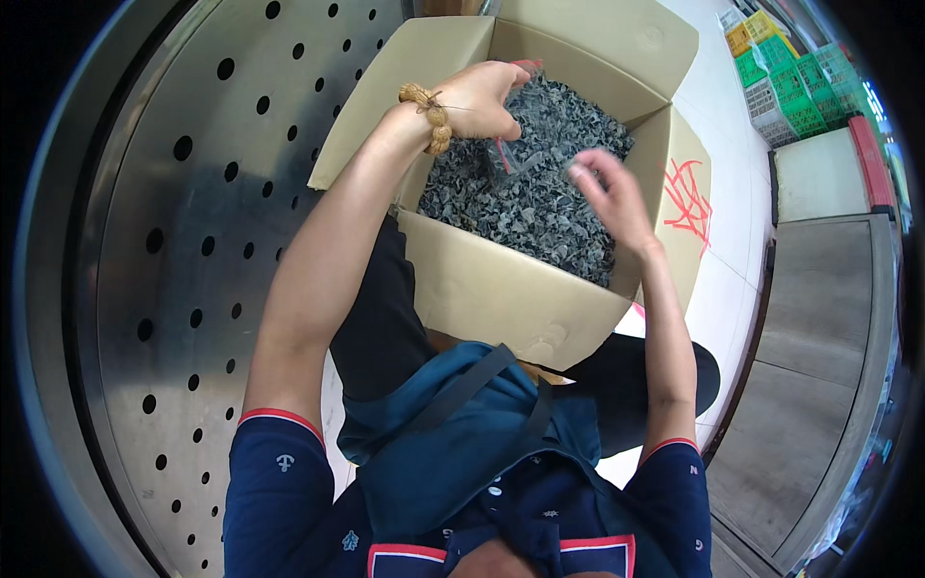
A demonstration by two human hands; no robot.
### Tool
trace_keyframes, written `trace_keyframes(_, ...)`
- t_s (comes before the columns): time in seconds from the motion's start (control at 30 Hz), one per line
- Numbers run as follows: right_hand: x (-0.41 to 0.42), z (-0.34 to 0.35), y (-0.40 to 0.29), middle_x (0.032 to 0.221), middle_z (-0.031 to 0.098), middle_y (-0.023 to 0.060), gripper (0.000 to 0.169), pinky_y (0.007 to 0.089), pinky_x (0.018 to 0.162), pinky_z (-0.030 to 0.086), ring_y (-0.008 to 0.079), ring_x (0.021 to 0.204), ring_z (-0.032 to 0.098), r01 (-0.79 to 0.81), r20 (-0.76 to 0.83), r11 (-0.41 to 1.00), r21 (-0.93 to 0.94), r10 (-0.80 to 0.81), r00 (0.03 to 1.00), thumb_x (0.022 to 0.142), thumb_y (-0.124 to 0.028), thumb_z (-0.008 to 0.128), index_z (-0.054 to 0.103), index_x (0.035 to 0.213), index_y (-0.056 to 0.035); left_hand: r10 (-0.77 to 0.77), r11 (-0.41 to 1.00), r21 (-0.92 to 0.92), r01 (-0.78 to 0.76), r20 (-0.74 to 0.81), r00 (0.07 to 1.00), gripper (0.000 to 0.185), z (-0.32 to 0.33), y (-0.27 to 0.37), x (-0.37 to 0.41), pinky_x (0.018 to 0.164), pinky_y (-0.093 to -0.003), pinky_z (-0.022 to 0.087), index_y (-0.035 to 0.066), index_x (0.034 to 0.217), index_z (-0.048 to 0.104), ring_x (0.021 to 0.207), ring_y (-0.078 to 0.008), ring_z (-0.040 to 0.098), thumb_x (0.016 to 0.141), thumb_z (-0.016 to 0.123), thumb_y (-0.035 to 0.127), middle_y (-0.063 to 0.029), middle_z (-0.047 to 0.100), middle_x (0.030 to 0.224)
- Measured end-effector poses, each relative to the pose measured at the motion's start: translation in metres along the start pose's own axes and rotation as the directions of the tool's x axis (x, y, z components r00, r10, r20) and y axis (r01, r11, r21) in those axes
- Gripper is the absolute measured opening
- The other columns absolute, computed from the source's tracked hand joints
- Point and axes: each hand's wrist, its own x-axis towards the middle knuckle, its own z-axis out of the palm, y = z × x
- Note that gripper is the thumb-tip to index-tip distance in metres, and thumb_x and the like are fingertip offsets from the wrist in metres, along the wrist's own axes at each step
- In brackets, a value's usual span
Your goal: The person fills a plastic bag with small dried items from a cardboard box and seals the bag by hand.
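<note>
A cardboard box (506, 282) stands before me with its flaps folded outward, filled with dark grey dried flakes (535, 224) that look like wood ear fungus. Over its far left part, my left hand (480, 97) grips a clear plastic bag (517, 155) with red edging; the palm hides part of the bag. My right hand (611, 191) hovers above the flakes on the right side, blurred, thumb and fingers bent towards each other. Whether a flake is between its fingertips is not clear. A braided tan bracelet circles my left wrist.
On the left rises a metal panel (209, 289) with round holes. Red scribble marks the box's right flap (690, 195). Stacked green, yellow and white plastic crates (798, 87) stand at the far right, beyond a grey cabinet (809, 347). White floor tiles (730, 159) lie between.
</note>
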Motion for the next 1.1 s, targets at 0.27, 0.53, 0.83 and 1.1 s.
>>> trace_keyframes(0.27,0.076,-0.009,-0.064,0.088,0.063,0.0078,0.022,0.0303,0.076,0.046,0.0173,0.082,0.057,0.239,0.04,0.962,-0.131,-0.235,0.971,0.093,-0.023,0.06,0.062,0.106,-0.0056,0.084,0.996,0.022,-0.084,-0.013,0.996,0.072,0.002,-0.006,0.003,0.102,-0.0319,0.04,-0.012,0.133,0.041,0.132,-0.0275,0.042,0.068,0.067,0.005,-0.0246,0.045,0.138)
trace_keyframes(0.53,0.08,0.006,-0.081,0.105,0.061,0.0074,0.03,0.0241,0.066,0.057,0.013,0.096,0.06,0.127,-0.044,0.875,0.468,-0.12,0.992,0.1,-0.025,0.047,0.061,0.108,-0.0008,0.036,0.998,0.055,-0.034,-0.024,0.999,0.067,0.001,-0.013,0.009,0.078,-0.0281,0.049,-0.006,0.13,0.047,0.084,-0.0147,0.059,0.068,0.068,0.007,-0.017,0.058,0.123)
trace_keyframes(0.83,0.07,-0.026,0.046,0.099,0.066,0.0097,0.025,0.0311,0.072,0.054,0.0204,0.085,0.066,-0.05,-0.15,0.994,-0.095,0.035,0.988,0.094,-0.023,0.057,0.062,0.111,-0.0055,-0.056,0.997,0.043,0.057,-0.021,0.998,0.071,-0.005,0.003,0.001,0.093,-0.0329,0.048,-0.008,0.135,0.041,0.12,-0.0259,0.054,0.07,0.066,0.005,-0.0234,0.047,0.138)
trace_keyframes(1.1,0.035,0.031,0.131,0.124,0.05,0.0263,0.062,0.05,0.094,0.045,0.0419,0.115,0.052,-0.47,-0.174,0.452,-0.758,0.554,0.814,0.086,-0.049,0.06,0.044,0.129,-0.0072,-0.006,0.998,0.063,0.01,-0.072,0.997,0.071,-0.002,-0.004,0.0,0.08,-0.0289,0.051,-0.007,0.136,0.04,0.087,-0.0178,0.064,0.071,0.066,0.005,-0.0167,0.05,0.137)
